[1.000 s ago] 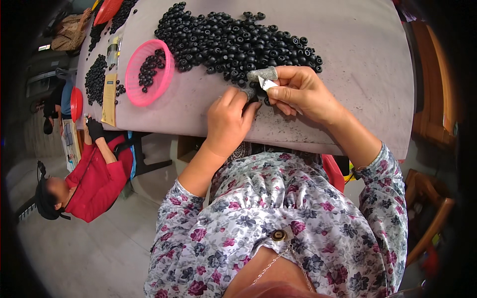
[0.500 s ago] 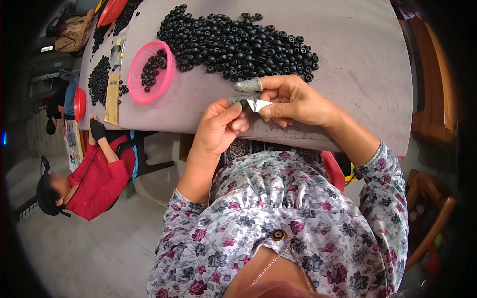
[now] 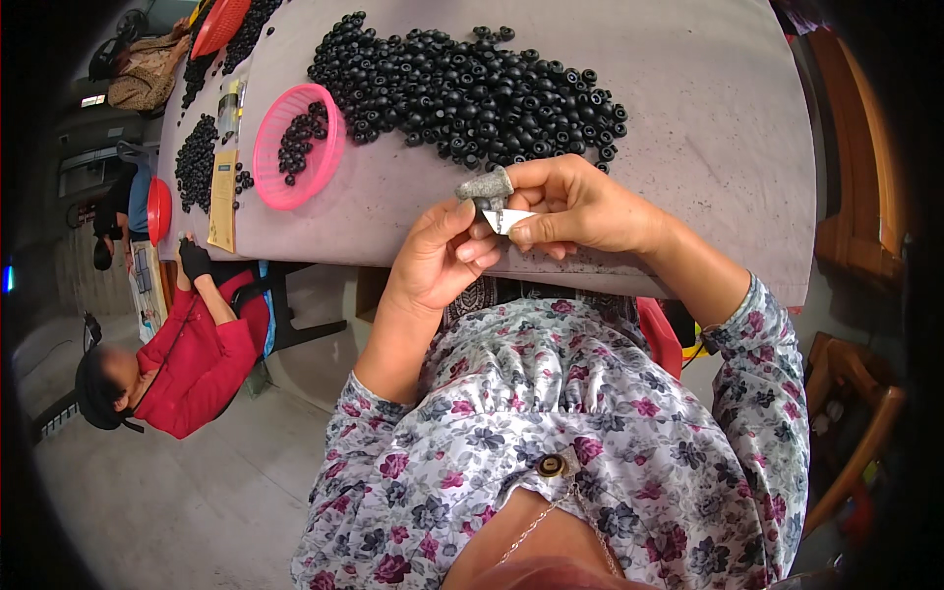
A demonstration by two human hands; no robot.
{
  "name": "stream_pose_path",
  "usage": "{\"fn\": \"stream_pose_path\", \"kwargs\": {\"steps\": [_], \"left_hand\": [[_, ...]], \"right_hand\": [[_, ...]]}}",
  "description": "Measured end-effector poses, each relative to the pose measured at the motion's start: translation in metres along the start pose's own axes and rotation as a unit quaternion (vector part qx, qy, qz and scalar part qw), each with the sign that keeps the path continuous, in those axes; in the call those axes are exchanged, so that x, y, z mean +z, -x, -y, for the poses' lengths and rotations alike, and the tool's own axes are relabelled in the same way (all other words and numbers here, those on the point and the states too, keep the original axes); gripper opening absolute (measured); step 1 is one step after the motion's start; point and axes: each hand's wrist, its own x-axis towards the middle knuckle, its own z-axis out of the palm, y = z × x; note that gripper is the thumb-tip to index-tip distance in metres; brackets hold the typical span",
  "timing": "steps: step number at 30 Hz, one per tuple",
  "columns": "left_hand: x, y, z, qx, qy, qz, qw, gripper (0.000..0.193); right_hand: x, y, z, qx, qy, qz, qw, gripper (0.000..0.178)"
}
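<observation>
Close together over the table's near edge, both my hands are closed at their fingertips. My left hand (image 3: 431,258) pinches a small black round part (image 3: 481,213), mostly hidden by the fingers. Between thumb and fingers, my right hand (image 3: 595,211) grips a small white pointed piece (image 3: 507,220) that looks like a blade, its tip against the black part. A grey fabric finger cot (image 3: 486,184) covers my right index finger, which reaches over the part. Just beyond my hands spreads a large pile of black round parts (image 3: 472,103), some showing hollow centres.
A pink plastic basket (image 3: 338,147) holding some black parts stands left of the pile on the cloth-covered table (image 3: 708,128). Beyond it lie a yellowish card strip (image 3: 222,202) and a smaller black heap (image 3: 197,162). A person in red (image 3: 202,369) sits at the left.
My right index finger has come down over the black part. The white piece has shifted slightly lower and left, and both hands have moved a little nearer to me.
</observation>
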Motion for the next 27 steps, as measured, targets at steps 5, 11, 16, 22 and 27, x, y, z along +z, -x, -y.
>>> {"fn": "stream_pose_path", "kwargs": {"steps": [5,11,16,22,27], "left_hand": [[-0.001,0.001,0.001,0.009,-0.014,0.009,1.0,0.02],[0.001,0.001,0.002,0.015,-0.01,0.01,1.0,0.02],[0.0,0.002,0.002,0.018,-0.014,0.01,1.0,0.02],[0.0,0.002,0.004,0.025,-0.036,0.005,0.999,0.022],[0.004,0.002,0.002,0.022,-0.059,-0.02,0.998,0.023]], "right_hand": [[0.002,0.001,0.003,0.012,0.006,-0.009,1.0,0.04],[0.002,0.001,0.004,0.015,0.012,-0.016,1.0,0.038],[-0.001,0.0,-0.002,0.003,0.002,-0.004,1.0,0.033],[-0.005,-0.002,-0.008,0.0,-0.015,0.003,1.0,0.029],[-0.005,-0.003,-0.007,0.012,-0.015,-0.004,1.0,0.026]]}}
